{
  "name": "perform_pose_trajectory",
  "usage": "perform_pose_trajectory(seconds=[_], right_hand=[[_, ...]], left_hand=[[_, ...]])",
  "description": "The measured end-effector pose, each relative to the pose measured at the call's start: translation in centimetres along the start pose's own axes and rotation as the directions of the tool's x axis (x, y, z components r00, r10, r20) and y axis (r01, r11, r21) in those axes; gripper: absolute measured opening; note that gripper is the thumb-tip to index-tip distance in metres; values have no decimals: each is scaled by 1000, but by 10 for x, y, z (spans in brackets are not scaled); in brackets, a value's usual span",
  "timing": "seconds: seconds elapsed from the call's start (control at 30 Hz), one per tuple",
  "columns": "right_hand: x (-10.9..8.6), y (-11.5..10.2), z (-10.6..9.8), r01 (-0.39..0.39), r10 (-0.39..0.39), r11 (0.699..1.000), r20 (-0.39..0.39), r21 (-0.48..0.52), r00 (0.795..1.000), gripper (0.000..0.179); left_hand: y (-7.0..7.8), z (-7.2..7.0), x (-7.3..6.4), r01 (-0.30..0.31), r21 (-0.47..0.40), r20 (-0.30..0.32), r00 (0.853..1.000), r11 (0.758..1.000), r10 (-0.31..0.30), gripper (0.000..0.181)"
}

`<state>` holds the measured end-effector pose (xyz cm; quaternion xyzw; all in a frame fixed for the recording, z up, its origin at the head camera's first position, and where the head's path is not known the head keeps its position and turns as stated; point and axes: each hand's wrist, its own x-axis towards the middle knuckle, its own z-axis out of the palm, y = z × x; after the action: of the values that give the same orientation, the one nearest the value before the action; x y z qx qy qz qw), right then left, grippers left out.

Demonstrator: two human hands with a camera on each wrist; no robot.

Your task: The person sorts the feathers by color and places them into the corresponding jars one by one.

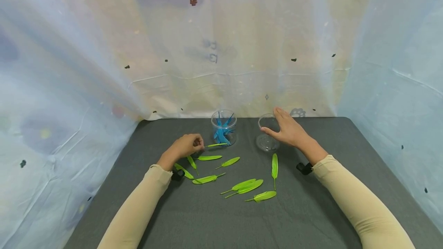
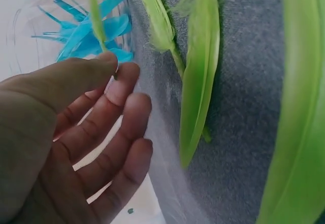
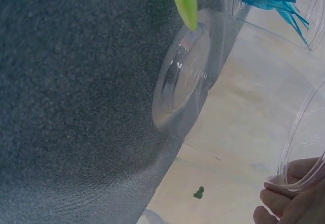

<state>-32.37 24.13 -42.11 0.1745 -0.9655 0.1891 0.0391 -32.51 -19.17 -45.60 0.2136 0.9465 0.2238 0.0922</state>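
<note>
Green feather (image 1: pixel 217 145) in the left hand (image 1: pixel 183 147) is what I'd worry about. It's pinched by the quill end between thumb and index finger, the other fingers loosely curled, and its blade sticks out toward the jar of blue feathers (image 1: pixel 223 111), overlapping the base of it in the head view. I can't tell if it's actually touching the plastic.

Pinching right at the end like that leaves the whole blade free to swing, so a small roll of the fingers could twist it or let it slip. And with the blue ones so near, I reckon a sloppy move could brush that jar or mix the colours.

Right hand (image 1: pixel 292 130) has its thumb and fingers wrapped round the top of the empty clear jar (image 1: pixel 267 148), which stands on the counter (image 1: pixel 194 218) off to the right. Thin plastic by the look of it, so a sideways nudge up at the rim would probably tip it, and a hard squeeze might flex the mouth.

Other hazard: the loose green feathers (image 1: pixel 207 180) lying about in front. The black wrist piece (image 1: pixel 178 175) on the left arm is right by one of them, and dragging that arm could sweep it along. Feathers being feathers, even a quick draught might scatter the lot.
</note>
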Motion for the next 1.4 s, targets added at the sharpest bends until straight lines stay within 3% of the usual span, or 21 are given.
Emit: perform_pose_trajectory(seconds=[0.47,0.7,1.03,1.4], right_hand=[[2,6,3,0,0,1000,-2,0,1000,110],[3,7,3,-5,5,1000,-3,-2,1000,112],[2,5,3,4,-4,1000,0,4,1000,109],[2,4,2,16,-16,1000,-2,-9,1000,111]], left_hand=[[1,-3,-12,-28,-59,-79,997,998,23,6],[5,-4,-19,-51,-89,-158,987,995,36,10],[12,-10,-23,-149,-149,-297,950,978,99,12],[44,-27,-19,-237,-121,-424,890,964,165,9]])
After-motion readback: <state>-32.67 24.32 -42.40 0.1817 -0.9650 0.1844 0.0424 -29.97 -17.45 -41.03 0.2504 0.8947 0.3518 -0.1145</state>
